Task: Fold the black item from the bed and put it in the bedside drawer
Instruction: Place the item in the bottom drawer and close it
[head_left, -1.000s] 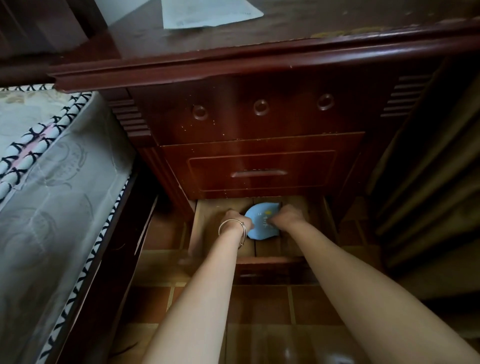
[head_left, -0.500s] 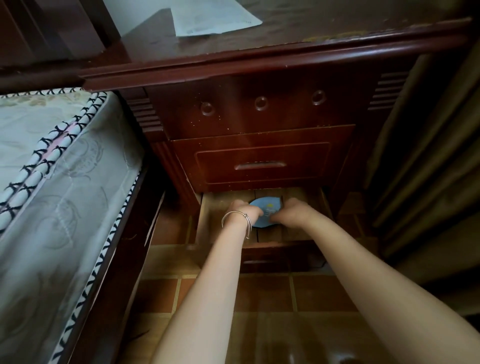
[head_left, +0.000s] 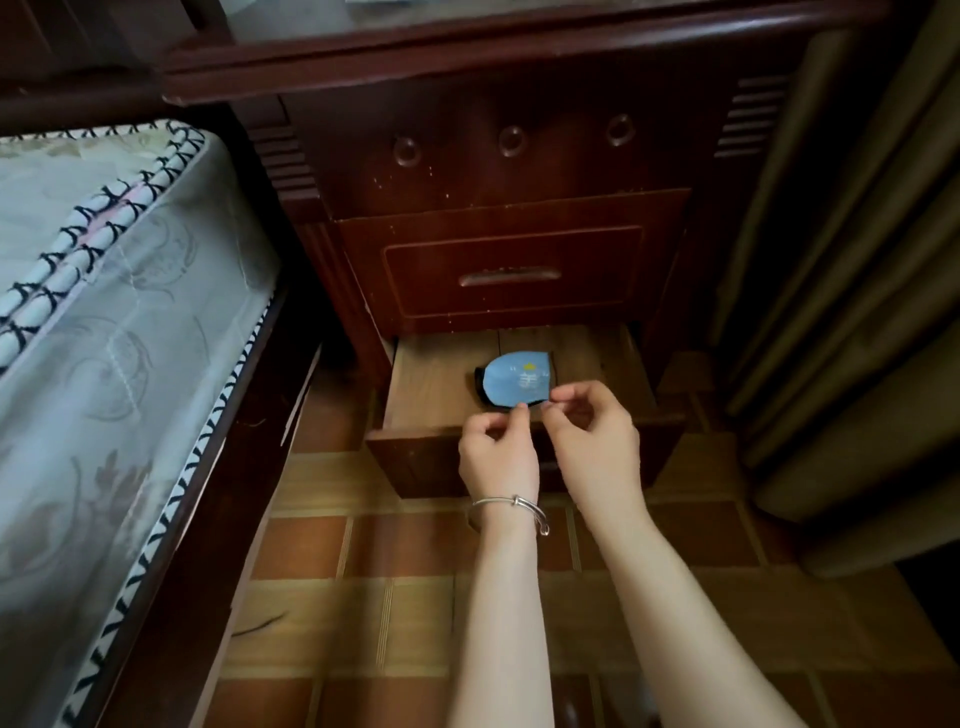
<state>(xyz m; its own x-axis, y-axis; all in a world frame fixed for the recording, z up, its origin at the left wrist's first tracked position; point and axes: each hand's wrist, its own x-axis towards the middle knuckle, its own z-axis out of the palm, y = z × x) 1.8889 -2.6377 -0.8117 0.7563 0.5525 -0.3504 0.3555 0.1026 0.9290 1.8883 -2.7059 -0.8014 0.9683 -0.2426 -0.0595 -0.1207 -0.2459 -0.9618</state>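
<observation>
The folded item (head_left: 514, 383), pale blue on top with a black edge showing at its left, lies flat on the wooden floor of the open bottom drawer (head_left: 431, 384) of the bedside cabinet. My left hand (head_left: 497, 452), with a silver bangle on the wrist, hovers over the drawer's front. Its thumb and forefinger are pinched together at the item's near edge. My right hand (head_left: 592, 441) is beside it, fingers curled, with its fingertips at the item's near right corner. I cannot tell whether either hand still grips the fabric.
The dark red cabinet has a shut drawer (head_left: 511, 270) with a metal handle above the open one. The bed's mattress (head_left: 104, 322) fills the left. Curtains (head_left: 852, 260) hang at the right. Brown floor tiles (head_left: 363, 597) lie below the drawer front.
Both hands have drawn back from inside the drawer to its front edge. More of the blue item shows now, lying in the drawer's middle. The camera has shifted right and lower.
</observation>
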